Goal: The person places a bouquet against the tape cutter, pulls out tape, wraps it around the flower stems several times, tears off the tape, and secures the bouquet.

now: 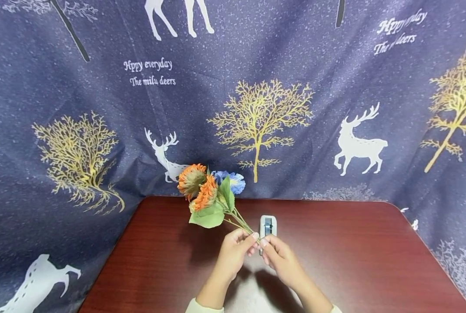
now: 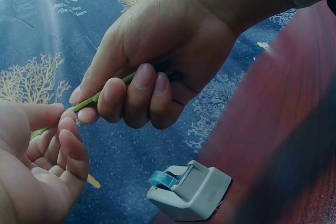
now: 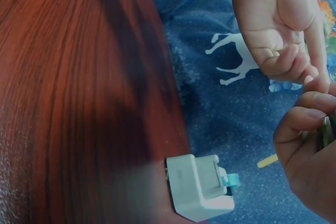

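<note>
A small bunch of artificial flowers (image 1: 206,194), with orange and blue blooms and green leaves, leans up and left over the table in the head view. My left hand (image 1: 234,250) pinches its green stems (image 1: 241,220) between thumb and finger. Close beside it, my right hand (image 1: 281,258) grips the lower stem ends, its fingers curled round them in the left wrist view. The fingertips of both hands nearly meet on the stems. Just beyond the hands stands a pale grey tape dispenser (image 2: 194,198) with a blue roll; my right hand partly covers it in the head view.
A dark red wooden table (image 1: 346,248) lies under the hands, its far edge against a hanging navy cloth (image 1: 193,100). White deer, golden trees and lettering are printed on the cloth. The flower heads overlap the cloth in the head view.
</note>
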{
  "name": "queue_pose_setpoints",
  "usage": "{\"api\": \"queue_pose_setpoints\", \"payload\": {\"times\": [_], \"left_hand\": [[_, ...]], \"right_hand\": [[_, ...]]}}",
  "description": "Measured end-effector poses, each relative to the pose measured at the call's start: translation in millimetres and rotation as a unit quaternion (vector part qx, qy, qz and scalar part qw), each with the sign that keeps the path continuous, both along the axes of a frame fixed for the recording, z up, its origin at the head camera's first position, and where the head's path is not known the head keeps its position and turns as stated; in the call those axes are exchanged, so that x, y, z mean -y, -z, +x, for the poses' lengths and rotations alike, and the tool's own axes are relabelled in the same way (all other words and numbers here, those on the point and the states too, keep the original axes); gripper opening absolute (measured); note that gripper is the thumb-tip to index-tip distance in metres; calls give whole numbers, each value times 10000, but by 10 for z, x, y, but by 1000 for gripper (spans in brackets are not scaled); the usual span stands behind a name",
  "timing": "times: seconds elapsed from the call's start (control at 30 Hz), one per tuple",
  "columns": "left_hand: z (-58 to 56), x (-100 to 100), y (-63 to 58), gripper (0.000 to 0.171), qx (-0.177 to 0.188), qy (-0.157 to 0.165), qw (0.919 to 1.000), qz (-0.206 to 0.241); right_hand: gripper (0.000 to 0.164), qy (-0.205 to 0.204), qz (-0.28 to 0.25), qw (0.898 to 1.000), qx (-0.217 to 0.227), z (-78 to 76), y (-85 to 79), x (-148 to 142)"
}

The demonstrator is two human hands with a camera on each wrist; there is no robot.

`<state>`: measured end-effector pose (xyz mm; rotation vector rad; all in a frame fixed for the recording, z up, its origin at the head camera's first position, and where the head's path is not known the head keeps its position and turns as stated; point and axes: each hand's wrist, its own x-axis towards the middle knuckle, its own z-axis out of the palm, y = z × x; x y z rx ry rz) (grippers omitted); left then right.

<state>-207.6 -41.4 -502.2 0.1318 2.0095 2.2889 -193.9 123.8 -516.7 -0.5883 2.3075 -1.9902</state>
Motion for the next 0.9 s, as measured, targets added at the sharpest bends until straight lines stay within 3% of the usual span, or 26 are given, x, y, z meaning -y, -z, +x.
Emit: {"api": "queue_pose_setpoints", "payload": {"times": [0.33, 0.67, 0.9], "left_hand": [[-11, -1, 41, 26, -207, -131, 9996, -137], [17, -70, 67, 16, -972, -184, 9934, -582], [29, -90, 45, 13, -1156, -307, 9903, -701]], "right_hand": [[27, -203, -334, 9991, 160, 34, 43, 61], [37, -169, -1497, 9885, 140, 69, 46, 120], [37, 192, -1166, 9930, 43, 76, 54, 134]]}}
